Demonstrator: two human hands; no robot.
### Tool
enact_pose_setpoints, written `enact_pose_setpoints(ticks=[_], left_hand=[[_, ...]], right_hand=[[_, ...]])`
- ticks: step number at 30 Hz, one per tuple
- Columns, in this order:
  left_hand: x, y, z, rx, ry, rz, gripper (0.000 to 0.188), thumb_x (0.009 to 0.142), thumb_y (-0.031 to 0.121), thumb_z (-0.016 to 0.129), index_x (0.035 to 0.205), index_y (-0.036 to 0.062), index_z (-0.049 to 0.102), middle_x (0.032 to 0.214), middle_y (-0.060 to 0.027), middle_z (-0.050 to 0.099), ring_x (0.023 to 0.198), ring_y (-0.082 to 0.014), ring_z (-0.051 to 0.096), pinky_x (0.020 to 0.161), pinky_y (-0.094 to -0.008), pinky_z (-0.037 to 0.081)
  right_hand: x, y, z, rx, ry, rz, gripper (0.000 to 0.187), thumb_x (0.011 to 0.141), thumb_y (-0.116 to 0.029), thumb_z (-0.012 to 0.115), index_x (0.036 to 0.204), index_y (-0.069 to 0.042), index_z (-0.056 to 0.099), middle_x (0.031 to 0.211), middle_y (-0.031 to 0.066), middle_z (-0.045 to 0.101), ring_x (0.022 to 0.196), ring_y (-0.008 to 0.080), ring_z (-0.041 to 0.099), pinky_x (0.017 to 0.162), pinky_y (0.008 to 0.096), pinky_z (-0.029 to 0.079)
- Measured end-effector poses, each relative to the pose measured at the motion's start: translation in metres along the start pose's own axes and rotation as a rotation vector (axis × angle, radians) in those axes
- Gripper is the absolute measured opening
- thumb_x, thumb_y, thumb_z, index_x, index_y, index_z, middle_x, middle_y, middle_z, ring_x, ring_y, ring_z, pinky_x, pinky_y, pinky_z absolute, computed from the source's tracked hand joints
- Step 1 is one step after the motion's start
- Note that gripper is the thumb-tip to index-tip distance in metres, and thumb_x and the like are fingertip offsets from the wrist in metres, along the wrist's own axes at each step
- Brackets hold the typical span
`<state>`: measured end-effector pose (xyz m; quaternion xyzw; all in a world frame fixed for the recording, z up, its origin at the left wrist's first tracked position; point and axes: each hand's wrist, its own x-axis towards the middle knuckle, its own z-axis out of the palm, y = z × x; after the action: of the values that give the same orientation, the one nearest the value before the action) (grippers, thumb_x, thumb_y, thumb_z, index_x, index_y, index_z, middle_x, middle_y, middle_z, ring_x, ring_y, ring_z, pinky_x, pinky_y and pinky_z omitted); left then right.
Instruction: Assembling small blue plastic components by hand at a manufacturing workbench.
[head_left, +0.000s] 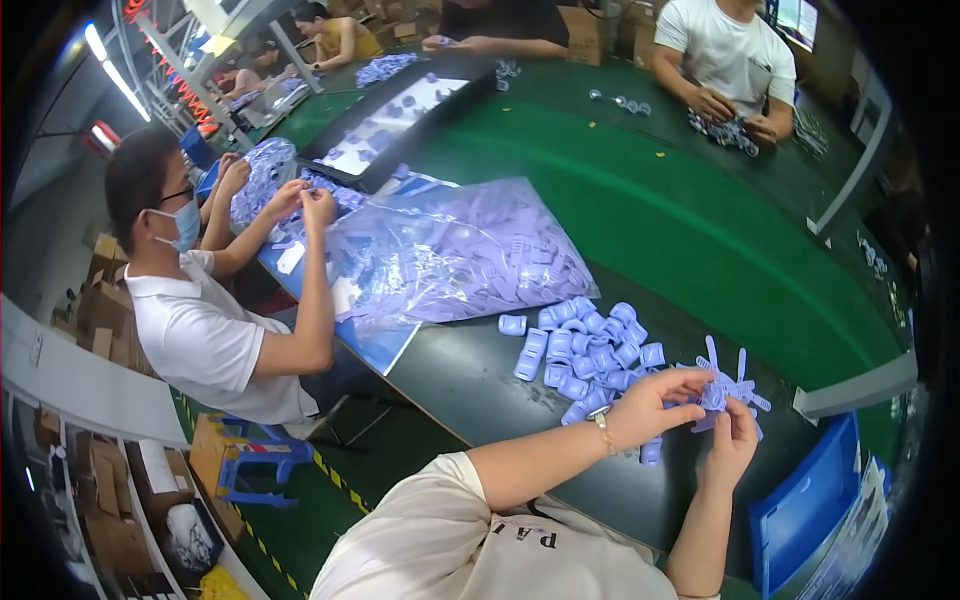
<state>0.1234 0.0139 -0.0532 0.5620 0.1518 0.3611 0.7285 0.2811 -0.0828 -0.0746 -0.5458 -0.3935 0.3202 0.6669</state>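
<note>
Between the fingertips of both my hands is a small lavender plastic part point(713, 398). My left hand point(662, 402) pinches it from the left, its wrist wearing a bracelet and watch. From the lower right, my right hand point(733, 440) grips the same part with thumb and fingers. Just beyond the hands lies a cluster of flat lavender strips point(744, 388), fanned out on the dark table. Left of my hands sits a pile of curved lavender plastic pieces point(590, 350) with slots. One loose curved piece point(651, 452) rests below my left wrist.
A clear bag point(480, 250) full of lavender strips lies farther left. Beyond it stands a black tray point(390, 125) with parts. A masked co-worker point(215, 280) sits at the left; another person point(730, 70) works across the green belt point(640, 190). A blue bin point(805, 505) is at right.
</note>
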Motion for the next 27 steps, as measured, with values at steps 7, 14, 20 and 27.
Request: enact_pose_setpoints(ticks=[7, 14, 20, 27], left_hand=[[0.000, -0.008, -0.001, 0.055, -0.012, -0.025, 0.044, 0.084, 0.005, 0.068, 0.126, 0.0052, 0.057, 0.113, -0.0085, 0.060, 0.105, -0.0144, 0.058, 0.091, -0.0284, 0.049], [0.001, -0.006, 0.001, 0.102, -0.011, -0.033, 0.041, 0.082, 0.005, 0.070, 0.122, 0.0062, 0.061, 0.113, -0.0087, 0.061, 0.102, -0.0144, 0.059, 0.087, -0.0278, 0.050], [0.001, 0.007, 0.010, 0.289, 0.018, 0.049, 0.041, 0.080, 0.005, 0.072, 0.120, 0.0074, 0.063, 0.115, -0.0089, 0.062, 0.096, -0.0150, 0.061, 0.082, -0.0264, 0.050], [-0.012, 0.039, 0.017, 0.466, 0.034, 0.174, 0.042, 0.078, 0.016, 0.074, 0.118, 0.0096, 0.064, 0.109, -0.0090, 0.064, 0.094, -0.0208, 0.061, 0.078, -0.0304, 0.050]], right_hand=[[0.003, -0.005, 0.001, -0.312, 0.111, -0.177, 0.011, 0.081, 0.001, 0.063, 0.092, 0.003, 0.065, 0.094, 0.0090, 0.062, 0.090, 0.0185, 0.056, 0.082, 0.0295, 0.044], [0.003, -0.009, 0.000, -0.377, 0.116, -0.218, 0.008, 0.081, 0.001, 0.063, 0.089, 0.004, 0.063, 0.090, 0.0086, 0.060, 0.086, 0.0189, 0.055, 0.079, 0.0294, 0.043], [0.002, -0.017, 0.000, -0.374, 0.139, -0.248, 0.006, 0.082, 0.000, 0.063, 0.087, 0.004, 0.063, 0.086, 0.0080, 0.061, 0.085, 0.0182, 0.055, 0.077, 0.0288, 0.043], [-0.001, -0.007, 0.004, -0.309, 0.044, -0.312, 0.005, 0.083, 0.002, 0.059, 0.088, 0.003, 0.061, 0.091, 0.0082, 0.059, 0.083, 0.0162, 0.054, 0.073, 0.0270, 0.044]])
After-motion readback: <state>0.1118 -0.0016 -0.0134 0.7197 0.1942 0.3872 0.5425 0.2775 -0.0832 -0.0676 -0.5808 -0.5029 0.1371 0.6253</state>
